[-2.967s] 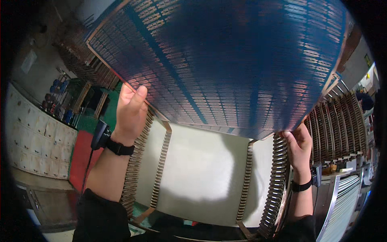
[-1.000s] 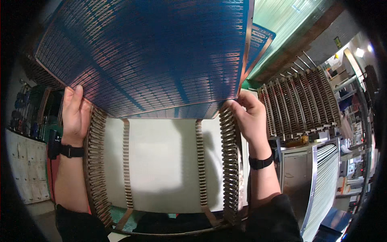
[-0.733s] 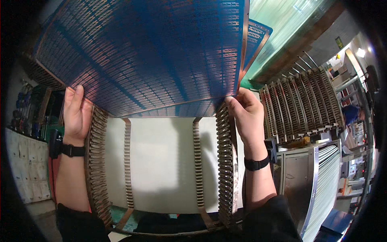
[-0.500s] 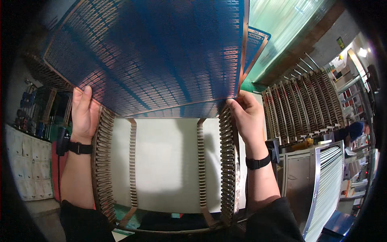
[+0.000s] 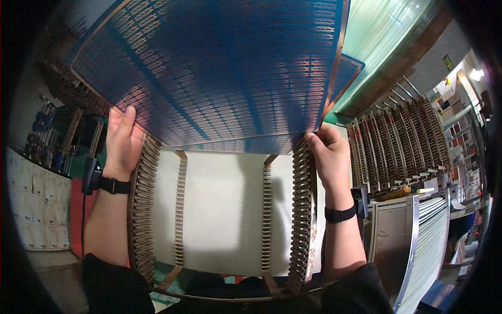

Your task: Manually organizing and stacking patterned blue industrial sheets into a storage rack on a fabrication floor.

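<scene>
1. You hold a thin, flat blue panel (image 5: 225, 73), ranked with rows of small coppery marks and edged in copper colour, above the far end of the wire-toothed rack (image 5: 144, 209).
2. Your left hand (image 5: 123, 141) pinches its left edge, thumb against fingers; your right hand (image 5: 332, 157) pinches near its near-right corner, fingers curled partly out of sight.
3. The panel stands tilted, near edge running left to right between the rack's ribbed sides; its top is cut off, so you cannot tell its long axis.
4. A second blue panel (image 5: 348, 73) sits mostly hidden behind it, one rounded corner showing right.
5. Beyond the rack's slim inner strips lies a smooth pale surface (image 5: 225, 209), its far edge covered by the panels.
</scene>
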Action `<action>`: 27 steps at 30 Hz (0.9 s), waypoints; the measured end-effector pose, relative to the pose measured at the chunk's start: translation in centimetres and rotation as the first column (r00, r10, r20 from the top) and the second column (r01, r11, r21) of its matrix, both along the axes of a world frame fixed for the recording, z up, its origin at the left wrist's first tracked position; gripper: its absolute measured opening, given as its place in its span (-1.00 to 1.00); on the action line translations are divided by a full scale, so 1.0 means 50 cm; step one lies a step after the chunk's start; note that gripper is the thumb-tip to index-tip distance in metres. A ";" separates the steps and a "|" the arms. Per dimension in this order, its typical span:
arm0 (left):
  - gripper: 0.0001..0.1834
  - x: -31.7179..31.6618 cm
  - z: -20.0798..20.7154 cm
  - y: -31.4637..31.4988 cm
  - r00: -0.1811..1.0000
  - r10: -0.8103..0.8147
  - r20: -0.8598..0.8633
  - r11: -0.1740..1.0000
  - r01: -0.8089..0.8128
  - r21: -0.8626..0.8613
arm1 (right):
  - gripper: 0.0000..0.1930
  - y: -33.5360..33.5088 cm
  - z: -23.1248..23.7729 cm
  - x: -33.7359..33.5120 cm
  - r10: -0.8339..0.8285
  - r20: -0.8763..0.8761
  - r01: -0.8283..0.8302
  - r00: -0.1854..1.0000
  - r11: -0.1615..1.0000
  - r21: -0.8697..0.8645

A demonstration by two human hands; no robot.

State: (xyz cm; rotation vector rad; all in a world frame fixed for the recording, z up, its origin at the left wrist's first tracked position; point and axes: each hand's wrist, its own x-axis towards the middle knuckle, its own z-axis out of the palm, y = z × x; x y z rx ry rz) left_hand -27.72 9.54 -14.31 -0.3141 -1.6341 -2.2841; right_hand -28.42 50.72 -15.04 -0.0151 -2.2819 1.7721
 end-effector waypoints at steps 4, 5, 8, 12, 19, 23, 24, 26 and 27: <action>-0.52 0.001 0.005 0.008 1.000 -0.010 -0.018 1.000 0.011 0.019 | -0.83 -0.001 0.007 0.008 -0.008 -0.016 0.009 1.000 0.999 0.039; -0.52 0.003 0.005 0.007 1.000 -0.013 -0.023 1.000 0.013 0.019 | -0.83 0.002 0.009 0.009 -0.011 -0.020 0.011 1.000 0.999 0.039; -0.53 0.007 0.005 0.004 1.000 0.015 0.015 0.999 -0.016 0.046 | -0.84 0.009 0.007 0.008 -0.009 0.029 0.005 1.000 0.994 0.110; -0.56 0.009 0.015 0.006 0.996 -0.081 -0.037 0.995 0.082 0.056 | -0.85 0.002 0.003 0.004 0.010 -0.007 -0.009 1.000 0.999 0.039; -0.61 0.006 0.016 0.012 0.995 -0.046 -0.093 0.992 0.056 0.109 | -0.72 0.009 0.001 0.006 -0.024 -0.305 0.029 0.952 0.999 0.014; -0.59 0.011 0.026 0.022 0.997 0.013 -0.077 0.994 -0.004 0.112 | -0.58 0.002 0.044 0.061 -0.066 -0.375 0.080 0.925 0.997 0.020; -0.60 0.014 0.029 0.024 0.996 0.027 -0.089 0.986 -0.012 0.164 | -0.58 0.007 0.050 0.075 -0.035 -0.371 0.042 0.928 0.999 0.012; -0.60 0.015 0.038 0.023 0.996 0.032 -0.083 0.988 -0.018 0.157 | -0.57 0.026 0.072 0.098 0.003 -0.341 0.044 0.940 0.990 0.130; -0.61 0.017 0.049 0.025 0.995 0.016 -0.096 0.982 0.003 0.190 | -0.56 0.024 0.082 0.103 0.018 -0.349 0.028 0.937 0.992 0.127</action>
